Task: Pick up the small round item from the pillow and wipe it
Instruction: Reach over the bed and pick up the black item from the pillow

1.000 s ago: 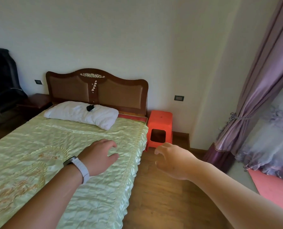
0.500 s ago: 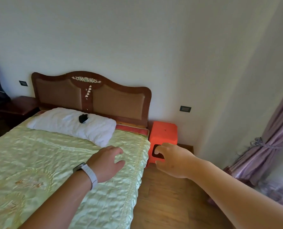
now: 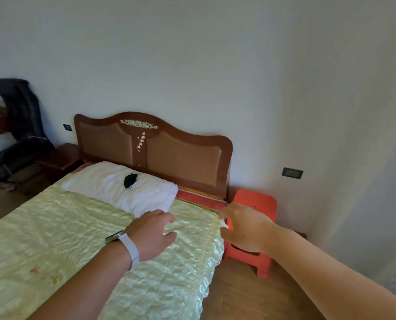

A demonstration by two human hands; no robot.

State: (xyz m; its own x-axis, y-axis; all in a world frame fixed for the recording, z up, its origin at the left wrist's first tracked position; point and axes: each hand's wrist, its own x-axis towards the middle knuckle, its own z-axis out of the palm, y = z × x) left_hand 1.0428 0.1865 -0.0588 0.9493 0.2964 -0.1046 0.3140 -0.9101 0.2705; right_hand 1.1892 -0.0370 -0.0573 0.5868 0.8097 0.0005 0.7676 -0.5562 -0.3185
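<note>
Both hands are closing on the bed head since earlier, left hand (image 3: pixel 152 234) and right hand (image 3: pixel 245 227) open-fingered, empty, approach step; small dark item (image 3: pixel 130 180) sitting on pillow (image 3: pixel 113 188), needing a further reach.

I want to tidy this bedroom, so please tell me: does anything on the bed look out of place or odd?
Yes. A small dark item lies on top of the white pillow, near the headboard; that is an odd place for it. The green bedspread looks smooth, with nothing spilled.
</note>
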